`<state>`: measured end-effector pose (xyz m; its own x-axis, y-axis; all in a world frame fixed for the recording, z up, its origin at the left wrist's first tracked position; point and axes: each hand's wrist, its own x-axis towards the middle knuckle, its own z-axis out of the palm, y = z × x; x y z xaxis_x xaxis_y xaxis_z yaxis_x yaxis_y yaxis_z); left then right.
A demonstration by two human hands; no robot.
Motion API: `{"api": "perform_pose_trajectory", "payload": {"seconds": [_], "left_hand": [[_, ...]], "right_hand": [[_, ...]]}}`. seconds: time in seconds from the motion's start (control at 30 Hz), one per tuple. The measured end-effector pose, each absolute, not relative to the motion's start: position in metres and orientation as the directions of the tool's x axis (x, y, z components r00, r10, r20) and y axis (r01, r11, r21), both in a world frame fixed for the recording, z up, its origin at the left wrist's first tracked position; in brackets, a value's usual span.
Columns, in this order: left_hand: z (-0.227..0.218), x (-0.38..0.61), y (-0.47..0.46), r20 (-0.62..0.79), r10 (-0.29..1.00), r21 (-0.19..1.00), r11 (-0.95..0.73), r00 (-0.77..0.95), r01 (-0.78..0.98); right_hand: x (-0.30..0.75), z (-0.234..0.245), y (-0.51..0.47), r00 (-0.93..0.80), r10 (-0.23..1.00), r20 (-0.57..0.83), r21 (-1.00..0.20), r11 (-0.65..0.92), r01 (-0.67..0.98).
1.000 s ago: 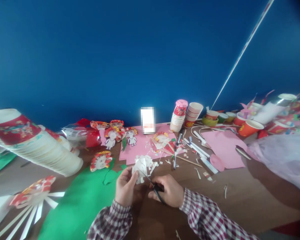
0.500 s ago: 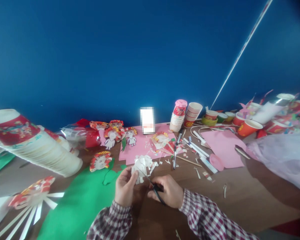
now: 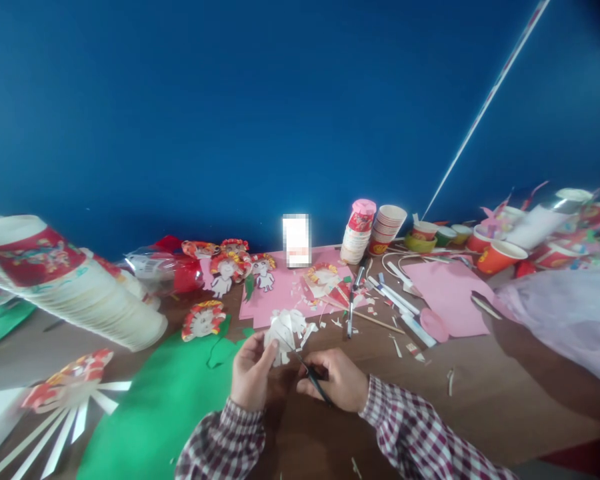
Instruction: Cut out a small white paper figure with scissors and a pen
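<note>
Between the thumb and fingers of my left hand (image 3: pixel 253 370) is a white paper cutout (image 3: pixel 286 330) with a jagged outline. My right hand (image 3: pixel 337 380) is wrapped round the dark handles of a pair of scissors (image 3: pixel 316 383). The scissor blades point up and left and meet the lower right part of the cutout; whether they are fully closed is too small to tell. Small white paper scraps (image 3: pixel 307 333) are beside the cutout. Beneath and left of my left hand lies green paper (image 3: pixel 165 393).
A stack of paper cups (image 3: pixel 100 300) leans at the left, near a cut-up cup (image 3: pixel 70 393). Several paper figures (image 3: pixel 223 280) lie behind my hands on pink paper (image 3: pixel 255 307). Pens (image 3: pixel 351 300), cup stacks (image 3: pixel 357 233) and a plastic bag (image 3: pixel 565 320) stand or lie to the right.
The scissors' handles look drawn closer together and the blades narrower than before. Both hands stay almost in place; the whole view has shifted slightly.
</note>
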<state>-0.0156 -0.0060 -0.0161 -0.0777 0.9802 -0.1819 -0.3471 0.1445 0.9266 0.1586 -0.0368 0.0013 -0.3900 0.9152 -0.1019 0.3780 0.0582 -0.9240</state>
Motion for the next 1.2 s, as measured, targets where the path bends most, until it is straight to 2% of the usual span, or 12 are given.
{"api": "perform_pose_trajectory", "payload": {"seconds": [0.37, 0.57, 0.77, 0.9, 1.2], "left_hand": [[-0.018, -0.014, -0.007, -0.187, 0.981, 0.927, 0.159, -0.05, -0.34], [-0.015, -0.012, -0.007, -0.199, 0.975, 0.933, 0.156, -0.104, -0.324], [-0.015, -0.014, -0.007, -0.186, 0.981, 0.918, 0.158, -0.044, -0.363], [-0.009, -0.015, -0.008, -0.227, 0.974, 0.886, 0.198, -0.021, -0.419], [0.0, -0.012, -0.007, -0.318, 0.944, 0.845, 0.238, -0.092, -0.479]], "right_hand": [[0.159, 0.003, -0.036, -0.403, 0.912, -0.078, -0.908, 0.101, 0.406], [0.158, 0.002, -0.037, -0.373, 0.924, -0.086, -0.903, 0.086, 0.422], [0.158, 0.002, -0.038, -0.374, 0.923, -0.09, -0.912, 0.074, 0.404], [0.158, 0.003, -0.038, -0.38, 0.921, -0.084, -0.915, 0.08, 0.396], [0.157, 0.002, -0.037, -0.379, 0.922, -0.077, -0.914, 0.086, 0.396]]}}
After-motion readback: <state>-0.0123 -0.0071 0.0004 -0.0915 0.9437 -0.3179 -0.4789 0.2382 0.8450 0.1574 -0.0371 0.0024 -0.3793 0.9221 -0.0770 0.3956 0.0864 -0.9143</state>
